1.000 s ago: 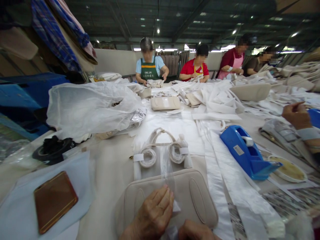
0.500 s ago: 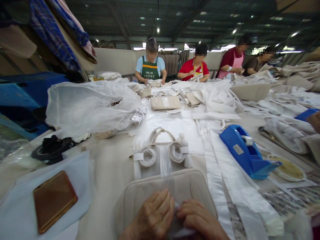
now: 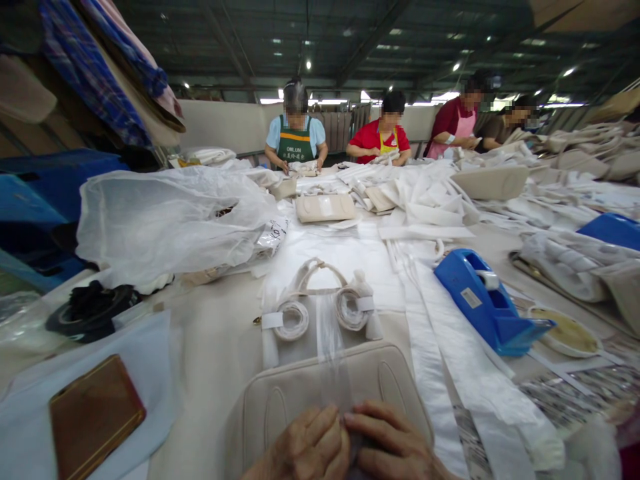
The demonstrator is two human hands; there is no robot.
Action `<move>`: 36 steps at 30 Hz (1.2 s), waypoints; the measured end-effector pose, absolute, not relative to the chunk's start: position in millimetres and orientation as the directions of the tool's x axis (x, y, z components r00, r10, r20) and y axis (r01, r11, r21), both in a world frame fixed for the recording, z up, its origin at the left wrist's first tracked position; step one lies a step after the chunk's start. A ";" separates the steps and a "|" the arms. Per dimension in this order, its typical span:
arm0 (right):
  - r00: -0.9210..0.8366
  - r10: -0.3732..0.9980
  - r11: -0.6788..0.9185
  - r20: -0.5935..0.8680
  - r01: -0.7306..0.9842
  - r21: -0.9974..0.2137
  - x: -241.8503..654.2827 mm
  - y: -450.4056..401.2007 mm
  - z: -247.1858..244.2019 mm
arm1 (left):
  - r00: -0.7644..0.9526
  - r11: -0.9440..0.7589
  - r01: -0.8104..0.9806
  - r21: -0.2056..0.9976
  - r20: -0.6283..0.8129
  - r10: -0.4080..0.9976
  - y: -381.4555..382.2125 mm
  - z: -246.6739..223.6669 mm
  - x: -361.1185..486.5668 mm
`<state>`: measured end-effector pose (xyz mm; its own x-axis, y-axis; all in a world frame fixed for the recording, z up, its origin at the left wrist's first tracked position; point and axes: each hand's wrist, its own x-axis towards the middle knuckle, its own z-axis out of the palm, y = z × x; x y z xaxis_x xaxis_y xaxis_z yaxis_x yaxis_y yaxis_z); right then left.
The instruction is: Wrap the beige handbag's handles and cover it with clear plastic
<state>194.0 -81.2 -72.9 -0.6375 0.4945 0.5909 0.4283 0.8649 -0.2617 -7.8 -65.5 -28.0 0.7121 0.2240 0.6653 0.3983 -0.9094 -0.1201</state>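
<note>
Two bare hands meet over the near part of a beige bag. The left hand [image 3: 310, 443] has its fingers bunched closed, apparently on the lower end of a clear strip [image 3: 332, 357], likely to control it. The right hand [image 3: 397, 443] bends its fingers just beside those fingertips; whether they grip anything is hidden, though the pose suggests steadying.

The beige bag [image 3: 287, 383] lies on the table [image 3: 200, 380] directly before the person, its curved edge facing away, presumably so both hands reach its middle. The strip runs from the hands over that edge and between two coiled straps [image 3: 291, 333], each bound with a white band, probably to keep it rolled.

To the right, a blue tape dispenser [image 3: 480, 310] stands angled beyond long white strips [image 3: 435, 353], seemingly for easy reach. A brown phone-like slab [image 3: 97, 417] lies well left on a pale sheet [image 3: 157, 360], out of the hands' way. Farther off, a person in a green apron [image 3: 296, 143] handles material.
</note>
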 end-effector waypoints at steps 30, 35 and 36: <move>-0.475 0.632 0.752 0.613 0.567 -0.336 215.3 -64.6 -39.1 | 0.576 -0.800 0.595 -0.079 0.736 0.356 -44.3 -54.1 -8.6; -0.462 0.766 0.626 0.446 0.694 -0.355 215.3 -29.9 -0.8 | 0.680 -0.793 0.588 -0.161 0.630 0.376 -47.1 -38.7 -11.8; -0.442 0.771 0.613 0.458 0.710 -0.347 211.3 -24.4 -0.9 | 0.684 -0.786 0.596 -0.166 0.618 0.388 -48.0 -36.4 -11.9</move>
<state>211.3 -24.4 -0.9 -0.4418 0.7712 0.4584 0.7099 0.6129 -0.3469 -11.9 -48.0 -36.4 0.6841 0.3879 0.6177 0.5956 -0.7859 -0.1661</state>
